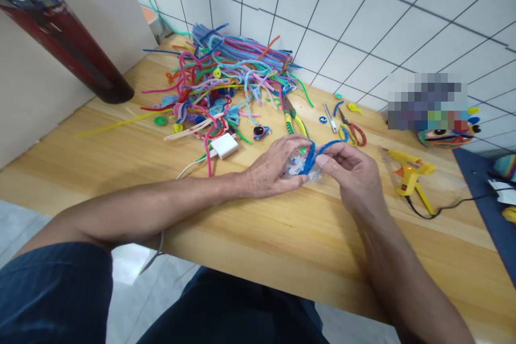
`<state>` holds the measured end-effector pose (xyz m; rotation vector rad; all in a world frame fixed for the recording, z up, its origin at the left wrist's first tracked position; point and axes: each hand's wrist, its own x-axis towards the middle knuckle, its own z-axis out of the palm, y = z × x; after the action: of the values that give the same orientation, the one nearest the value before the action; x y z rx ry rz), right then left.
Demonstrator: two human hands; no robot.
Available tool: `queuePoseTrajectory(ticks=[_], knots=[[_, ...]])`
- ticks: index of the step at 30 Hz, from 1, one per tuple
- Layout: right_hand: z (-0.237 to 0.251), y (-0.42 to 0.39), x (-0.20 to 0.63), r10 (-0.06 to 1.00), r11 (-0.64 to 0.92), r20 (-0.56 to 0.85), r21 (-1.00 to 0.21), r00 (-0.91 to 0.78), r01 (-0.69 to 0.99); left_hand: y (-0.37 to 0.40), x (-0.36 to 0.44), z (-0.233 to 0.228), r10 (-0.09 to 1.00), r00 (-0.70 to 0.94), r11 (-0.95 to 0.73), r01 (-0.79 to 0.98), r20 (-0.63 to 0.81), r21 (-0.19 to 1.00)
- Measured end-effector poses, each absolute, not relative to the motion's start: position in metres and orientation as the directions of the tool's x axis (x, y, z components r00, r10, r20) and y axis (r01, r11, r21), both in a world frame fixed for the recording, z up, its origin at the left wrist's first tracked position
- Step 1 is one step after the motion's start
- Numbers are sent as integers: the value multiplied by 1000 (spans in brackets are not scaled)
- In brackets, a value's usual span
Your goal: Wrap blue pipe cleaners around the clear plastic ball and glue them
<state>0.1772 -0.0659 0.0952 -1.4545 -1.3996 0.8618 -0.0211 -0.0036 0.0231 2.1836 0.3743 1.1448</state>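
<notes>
My left hand [268,169] is closed around a clear, crinkled plastic piece [296,165] with small coloured bits showing through it. Blue pipe cleaner [309,159] is wound in several turns about the plastic's right end. Between thumb and fingers, my right hand [358,172] pinches the loose end of that pipe cleaner, which arches up from the winding. Both hands are just above the wooden table, close together. The palm and fingers of my left hand hide part of the plastic, so its full shape cannot be made out.
A tangled heap of pipe cleaners [250,54] lies at the back. Pliers [297,121], a craft knife [330,118], scissors [357,133] and a yellow glue gun [409,169] with a cord lie beyond and right. A white charger [224,146] sits left; a red cylinder [70,37] stands far left.
</notes>
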Motion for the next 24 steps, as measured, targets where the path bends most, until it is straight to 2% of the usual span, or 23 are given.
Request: queuePoseTrajectory(ticks=[9, 16, 24], knots=[[97, -64, 178, 973, 69, 136, -942, 187, 328, -6, -21, 23, 470, 590, -784, -63, 656, 618], [102, -63, 180, 990, 56, 98, -931, 98, 361, -5, -21, 23, 470, 597, -770, -84, 651, 633], [107, -65, 185, 992, 125, 114, -916, -51, 381, -3, -22, 23, 461, 606, -788, -56, 648, 613]])
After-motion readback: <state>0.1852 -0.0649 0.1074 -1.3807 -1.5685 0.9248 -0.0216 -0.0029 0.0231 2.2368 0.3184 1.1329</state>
